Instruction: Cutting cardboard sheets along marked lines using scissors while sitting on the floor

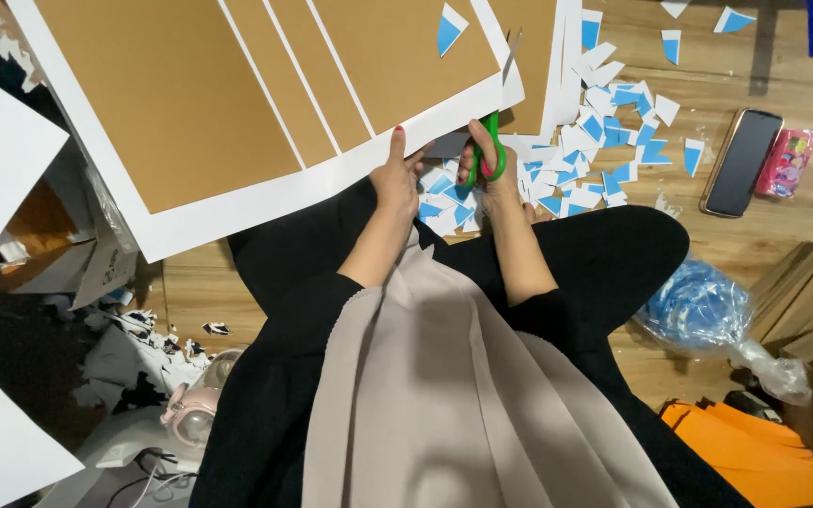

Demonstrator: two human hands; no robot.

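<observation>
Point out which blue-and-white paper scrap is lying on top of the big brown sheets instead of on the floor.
It is the lone scrap near the top edge, resting on the brown sheet. All the others lie in the pile on the wooden floor beside the scissors.

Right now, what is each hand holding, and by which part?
The right hand holds green-handled scissors by their finger loops. The left hand grips the brown-and-white sheet at its near white edge.
</observation>
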